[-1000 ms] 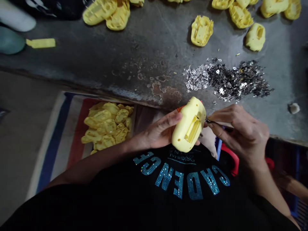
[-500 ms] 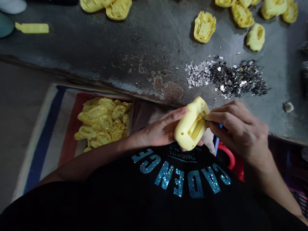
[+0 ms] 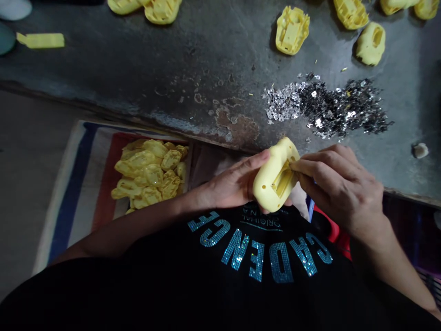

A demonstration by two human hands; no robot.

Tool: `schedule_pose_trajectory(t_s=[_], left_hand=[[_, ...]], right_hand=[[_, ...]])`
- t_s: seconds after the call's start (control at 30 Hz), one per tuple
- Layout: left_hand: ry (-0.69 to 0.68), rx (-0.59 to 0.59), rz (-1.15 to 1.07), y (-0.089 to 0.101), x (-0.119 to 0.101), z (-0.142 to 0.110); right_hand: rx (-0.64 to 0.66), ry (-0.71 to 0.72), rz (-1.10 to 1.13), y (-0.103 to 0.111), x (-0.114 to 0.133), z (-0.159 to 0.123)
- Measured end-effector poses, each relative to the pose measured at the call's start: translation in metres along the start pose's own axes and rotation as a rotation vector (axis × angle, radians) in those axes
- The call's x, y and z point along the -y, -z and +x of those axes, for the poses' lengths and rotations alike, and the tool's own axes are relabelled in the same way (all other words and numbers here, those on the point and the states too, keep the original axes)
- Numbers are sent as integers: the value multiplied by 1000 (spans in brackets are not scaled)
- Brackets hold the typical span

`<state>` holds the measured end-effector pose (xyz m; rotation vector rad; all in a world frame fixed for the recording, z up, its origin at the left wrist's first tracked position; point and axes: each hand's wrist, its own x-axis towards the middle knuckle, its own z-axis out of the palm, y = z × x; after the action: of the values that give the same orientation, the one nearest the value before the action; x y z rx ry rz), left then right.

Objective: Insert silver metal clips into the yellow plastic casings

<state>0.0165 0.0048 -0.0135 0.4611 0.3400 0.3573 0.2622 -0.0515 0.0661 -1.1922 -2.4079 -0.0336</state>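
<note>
My left hand point(image 3: 232, 184) cradles a pale yellow moulded plastic shell point(image 3: 272, 184), with its fingers along the shell's side and underside. The shell's rectangular slot faces up and to the right. My right hand point(image 3: 339, 188) is pinched against that slot, its fingertips at the slot's edge. Between them it holds a thin dark metal tool, seen clearly in the earlier views, and its tip is hidden by my fingers here. The two hands nearly meet around the shell.
Ahead lies a scratched, rust-stained grey workbench point(image 3: 138, 73) with several yellow shells point(image 3: 292, 30) and a heap of glittering metal shavings point(image 3: 327, 108). Left of my arm, a striped cloth-lined box holds a pile of yellow shells point(image 3: 148, 174). Something red point(image 3: 334, 232) sits below my right arm.
My right hand has moved left, closing onto the slot and covering the tool tip. The shell has turned slightly in my left hand, and the whole view has shifted a little.
</note>
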Motion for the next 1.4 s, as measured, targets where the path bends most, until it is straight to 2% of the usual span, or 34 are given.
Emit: schedule_pose_trajectory(t_s=[0.2, 0.33, 0.43, 0.53, 0.67, 0.77, 0.9, 0.97, 1.07, 1.2, 1.3, 1.4], left_hand=[[-34, -32, -39, -5, 0, 1], [-60, -89, 18, -12, 0, -1], [-117, -188, 147, -18, -2, -6], [-191, -240, 242, -21, -1, -15], [-236, -237, 323, -17, 0, -33], [-201, -220, 400, -14, -1, -44], [-191, -290, 434, -14, -5, -46], [-211, -284, 420, -10, -7, -43], [-218, -274, 345, 3, -7, -38], [-277, -226, 129, 22, -15, -40], [-385, -265, 87, 30, -30, -49], [-446, -358, 88, 34, -40, -60]], right_hand=[[-130, -127, 131, -8, 8, -10], [-246, -332, 264, -17, 5, -16], [-136, -454, 510, -25, -4, -16], [-59, -470, 636, -33, -8, -13], [-152, -414, 577, -45, -3, -10], [-252, -395, 524, -53, 2, -10], [-315, -367, 459, -58, 7, -9], [-319, -369, 437, -56, 8, -8], [-259, -394, 455, -53, 4, -2], [-135, -386, 528, -59, -24, 17], [-106, -325, 191, -73, -50, 35], [-6, -263, -102, -88, -62, 50]])
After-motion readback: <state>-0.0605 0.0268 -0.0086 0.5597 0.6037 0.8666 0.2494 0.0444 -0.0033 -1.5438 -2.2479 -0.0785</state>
